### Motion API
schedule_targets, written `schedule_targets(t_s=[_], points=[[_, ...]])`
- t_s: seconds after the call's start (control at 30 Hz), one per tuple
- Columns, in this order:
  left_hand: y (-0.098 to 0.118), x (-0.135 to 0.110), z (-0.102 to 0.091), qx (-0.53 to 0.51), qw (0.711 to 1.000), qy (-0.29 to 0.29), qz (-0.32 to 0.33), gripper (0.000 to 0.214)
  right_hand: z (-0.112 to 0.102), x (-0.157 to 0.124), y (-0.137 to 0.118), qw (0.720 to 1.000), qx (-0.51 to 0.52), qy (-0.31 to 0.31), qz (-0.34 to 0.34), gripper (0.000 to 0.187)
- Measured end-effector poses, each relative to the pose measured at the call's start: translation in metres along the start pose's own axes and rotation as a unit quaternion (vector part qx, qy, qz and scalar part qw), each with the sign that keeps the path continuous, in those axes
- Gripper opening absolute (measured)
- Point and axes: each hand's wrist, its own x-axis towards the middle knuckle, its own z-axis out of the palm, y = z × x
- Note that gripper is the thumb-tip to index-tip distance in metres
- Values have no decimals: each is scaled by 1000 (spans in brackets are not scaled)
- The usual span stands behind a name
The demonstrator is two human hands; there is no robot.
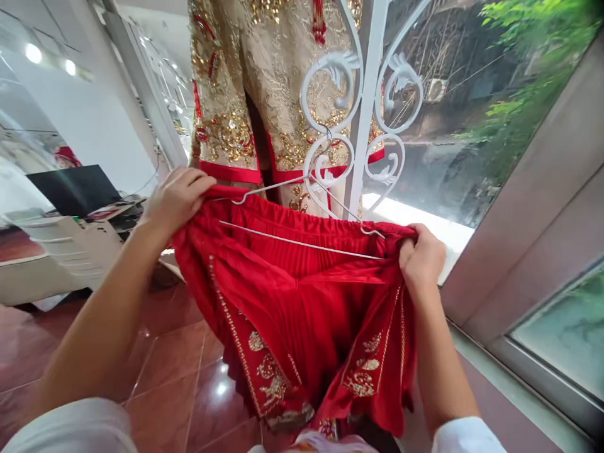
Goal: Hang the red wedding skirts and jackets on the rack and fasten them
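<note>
The left hand (182, 196) is closed on one end of the gathered waistband of a red skirt (302, 314), and the right hand (421, 259) grips the other end, so the top edge stretches between them. Largest around them is the reddish tiled floor (165, 368), showing below and to the left. A cream garment (278, 82) with gold sequins and red-trimmed hems hangs beyond the skirt's upper edge. The skirt itself is held up in front, its waist opening facing the wearer and its pleated panels falling toward the lower edge of view. A white scrollwork stand (367, 94) rises behind its right half, before the window. A black monitor (75, 189) stands on the desk at far left. A thin white hanger (302, 242) crosses the opening, its bar slanting down toward the right-hand corner; its hook overlaps the stand's lower scrolls, though I cannot tell whether it catches there. Smallest are the gold motifs (271, 377) on the panels.
</note>
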Motion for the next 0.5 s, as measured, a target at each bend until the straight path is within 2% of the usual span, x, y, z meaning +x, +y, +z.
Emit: schedule_targets(t_s=[0.07, 0.13, 0.2, 0.27, 0.33, 0.4, 0.43, 0.5], points=[[-5, 3, 13, -74, 996, -42, 13, 38, -8, 8, 15, 996, 75, -47, 15, 30], [-2, -2, 28, -183, 976, -116, -8, 41, -17, 11, 27, 972, 197, -112, 54, 26], [1, -10, 37, -311, 919, -238, -52, 43, -29, 11, 33, 922, 313, -190, 124, 23], [-2, -15, 39, -413, 836, -346, -104, 43, -38, 9, 35, 864, 384, -259, 196, 22], [-10, -15, 41, -475, 784, -376, -134, 47, -41, 7, 34, 821, 416, -307, 241, 20], [-19, -14, 48, -494, 774, -370, -138, 52, -35, 4, 33, 805, 424, -329, 254, 17], [-22, -16, 54, -490, 781, -363, -132, 52, -30, 1, 33, 809, 417, -333, 248, 17], [-24, -25, 71, -448, 822, -337, -106, 44, -19, -11, 35, 847, 356, -335, 207, 16]])
